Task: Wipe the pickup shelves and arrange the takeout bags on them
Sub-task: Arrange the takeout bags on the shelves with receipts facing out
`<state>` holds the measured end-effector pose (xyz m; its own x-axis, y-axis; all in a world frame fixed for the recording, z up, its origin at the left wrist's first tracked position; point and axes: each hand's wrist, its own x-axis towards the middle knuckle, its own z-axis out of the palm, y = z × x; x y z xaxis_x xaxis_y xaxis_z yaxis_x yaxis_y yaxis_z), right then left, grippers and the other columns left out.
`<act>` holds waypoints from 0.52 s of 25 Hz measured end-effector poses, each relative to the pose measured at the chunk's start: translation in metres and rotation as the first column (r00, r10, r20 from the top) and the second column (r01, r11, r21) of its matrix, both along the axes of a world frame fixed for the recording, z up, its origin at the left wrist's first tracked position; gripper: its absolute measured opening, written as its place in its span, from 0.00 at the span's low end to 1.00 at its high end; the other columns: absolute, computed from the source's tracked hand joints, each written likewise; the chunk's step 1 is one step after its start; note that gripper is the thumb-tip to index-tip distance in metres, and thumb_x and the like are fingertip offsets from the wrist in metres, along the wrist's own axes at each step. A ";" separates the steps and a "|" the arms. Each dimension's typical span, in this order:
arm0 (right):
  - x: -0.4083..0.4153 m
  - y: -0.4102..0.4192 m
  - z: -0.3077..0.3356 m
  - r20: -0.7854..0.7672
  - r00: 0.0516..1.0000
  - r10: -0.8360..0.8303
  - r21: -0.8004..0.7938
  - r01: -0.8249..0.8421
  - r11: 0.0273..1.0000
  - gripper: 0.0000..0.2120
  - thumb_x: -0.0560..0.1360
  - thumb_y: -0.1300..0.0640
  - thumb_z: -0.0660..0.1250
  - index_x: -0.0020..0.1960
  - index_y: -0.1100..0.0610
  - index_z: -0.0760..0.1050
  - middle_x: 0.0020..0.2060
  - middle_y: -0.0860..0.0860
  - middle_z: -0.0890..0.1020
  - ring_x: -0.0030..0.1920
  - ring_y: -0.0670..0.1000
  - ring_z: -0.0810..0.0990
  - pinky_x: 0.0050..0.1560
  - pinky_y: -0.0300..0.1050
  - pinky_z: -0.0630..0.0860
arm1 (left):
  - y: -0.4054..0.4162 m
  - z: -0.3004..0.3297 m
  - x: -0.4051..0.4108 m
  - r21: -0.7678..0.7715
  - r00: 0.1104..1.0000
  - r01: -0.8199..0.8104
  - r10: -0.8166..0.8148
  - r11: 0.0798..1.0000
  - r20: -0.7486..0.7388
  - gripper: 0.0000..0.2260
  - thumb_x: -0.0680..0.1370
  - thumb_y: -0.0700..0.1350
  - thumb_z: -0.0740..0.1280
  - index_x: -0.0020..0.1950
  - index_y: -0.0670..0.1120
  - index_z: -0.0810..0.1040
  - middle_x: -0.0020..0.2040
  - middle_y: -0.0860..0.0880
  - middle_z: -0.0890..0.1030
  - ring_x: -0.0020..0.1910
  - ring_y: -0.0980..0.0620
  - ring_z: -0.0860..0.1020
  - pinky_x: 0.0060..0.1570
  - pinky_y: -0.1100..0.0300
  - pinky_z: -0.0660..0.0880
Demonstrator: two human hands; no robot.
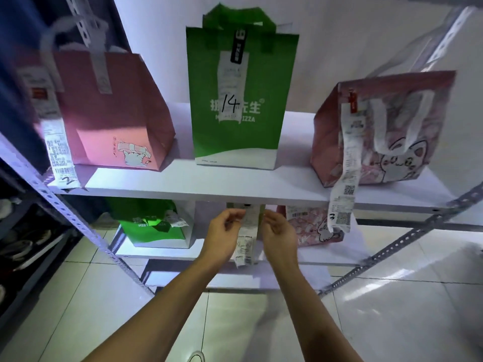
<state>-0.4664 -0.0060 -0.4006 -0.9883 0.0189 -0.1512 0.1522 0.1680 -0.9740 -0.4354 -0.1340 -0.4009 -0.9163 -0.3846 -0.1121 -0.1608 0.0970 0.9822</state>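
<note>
On the upper white shelf (198,188) stand three takeout bags: a pink paper bag (112,111) at the left, a tall green pizza bag (235,137) marked 14 in the middle, and a pink cat-print bag (392,131) at the right with a long receipt hanging over the edge. Below, on the lower shelf (156,250), a bag in the middle is mostly hidden behind the upper shelf; its receipt (247,236) hangs down. My left hand (224,231) pinches the receipt's top. My right hand (279,231) is beside it, fingers curled toward the bag.
A second green bag (154,226) stands at the lower shelf's left and another cat-print bag (316,228) at its right. Perforated metal posts (86,231) slant down on both sides. A dark rack with shoes (31,244) is at the far left. White floor tiles lie below.
</note>
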 end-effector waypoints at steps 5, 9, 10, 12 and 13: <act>0.007 0.012 0.060 -0.129 0.991 0.019 -0.030 -0.023 0.999 0.14 0.78 0.67 0.64 0.57 0.52 0.79 0.51 0.51 0.84 0.50 0.48 0.83 0.47 0.32 0.77 | 0.010 0.068 0.001 -0.070 0.989 0.034 -0.043 0.997 -0.139 0.12 0.80 0.33 0.61 0.54 0.44 0.82 0.51 0.51 0.84 0.52 0.56 0.81 0.56 0.62 0.78; 0.007 0.015 0.103 -0.211 0.977 0.009 -0.070 -0.024 0.997 0.14 0.79 0.67 0.64 0.56 0.50 0.79 0.51 0.50 0.84 0.54 0.49 0.83 0.51 0.34 0.78 | 0.015 0.113 0.003 -0.110 0.977 0.060 -0.081 0.992 -0.197 0.14 0.80 0.35 0.62 0.51 0.53 0.82 0.52 0.54 0.84 0.53 0.54 0.81 0.52 0.59 0.78; 0.006 0.013 0.111 -0.227 0.974 0.006 -0.076 -0.024 0.997 0.13 0.79 0.66 0.64 0.56 0.50 0.79 0.52 0.50 0.84 0.55 0.51 0.83 0.54 0.40 0.79 | 0.014 0.122 0.005 -0.119 0.973 0.070 -0.094 0.990 -0.212 0.14 0.80 0.36 0.63 0.51 0.54 0.81 0.52 0.54 0.84 0.53 0.54 0.81 0.52 0.58 0.78; 0.005 0.008 0.126 -0.250 0.968 0.005 -0.092 -0.029 0.995 0.12 0.80 0.62 0.64 0.57 0.49 0.80 0.53 0.50 0.84 0.55 0.52 0.83 0.59 0.49 0.79 | 0.010 0.139 0.009 -0.150 0.968 0.065 -0.099 0.987 -0.232 0.13 0.80 0.36 0.63 0.51 0.53 0.81 0.52 0.54 0.84 0.53 0.54 0.81 0.54 0.57 0.77; 0.006 0.001 0.132 -0.257 0.966 0.012 -0.106 -0.040 0.994 0.11 0.81 0.61 0.65 0.57 0.48 0.80 0.54 0.50 0.84 0.56 0.52 0.83 0.60 0.52 0.79 | 0.004 0.146 0.013 -0.160 0.969 0.048 -0.085 0.986 -0.233 0.13 0.80 0.36 0.63 0.52 0.52 0.81 0.51 0.54 0.84 0.53 0.55 0.81 0.56 0.56 0.77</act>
<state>-0.4605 -0.0046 -0.2685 -0.9943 -0.0097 0.1066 -0.1070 0.0589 -0.9925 -0.4223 -0.1303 -0.2550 -0.9334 -0.3175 0.1674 0.0877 0.2505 0.9641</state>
